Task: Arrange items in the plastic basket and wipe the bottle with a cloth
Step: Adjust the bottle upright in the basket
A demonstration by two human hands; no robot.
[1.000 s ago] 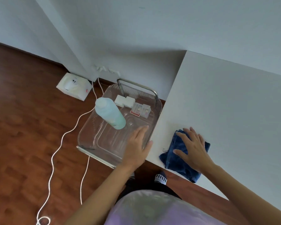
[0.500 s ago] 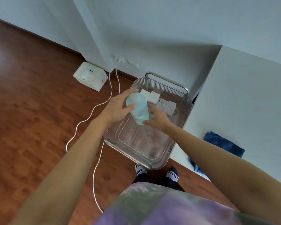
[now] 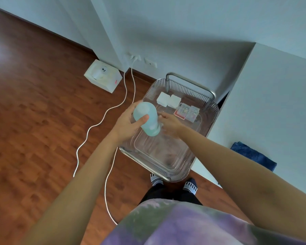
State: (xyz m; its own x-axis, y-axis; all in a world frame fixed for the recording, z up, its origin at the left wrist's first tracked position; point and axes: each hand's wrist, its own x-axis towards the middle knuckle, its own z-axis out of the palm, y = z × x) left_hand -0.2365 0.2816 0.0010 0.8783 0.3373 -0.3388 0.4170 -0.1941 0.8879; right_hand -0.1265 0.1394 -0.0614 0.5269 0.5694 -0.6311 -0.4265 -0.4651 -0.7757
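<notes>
bottle (image 3: 147,119) over basket (image 3: 204,147) far-left part, tilted | L hand (image 3: 126,126) wrapped round bottle, thumb on front | R hand (image 3: 170,122) fingers loosely spread at bottle side, grip unclear | cloth (image 3: 253,155) on desk (image 3: 272,103), right of basket, well apart | risk: one-hand hold, smooth bottle may slip, drop onto boxes (image 3: 177,105) at basket far end

A white counter (image 3: 276,106) fills the frame from one to four o'clock; a folded blue cloth (image 3: 253,155) lies near its front edge at about four o'clock. The wooden floor (image 3: 34,121) spreads from seven to eleven o'clock, carrying a white box (image 3: 102,78) against the wall and two white cables (image 3: 102,117) trailing beside it.
</notes>
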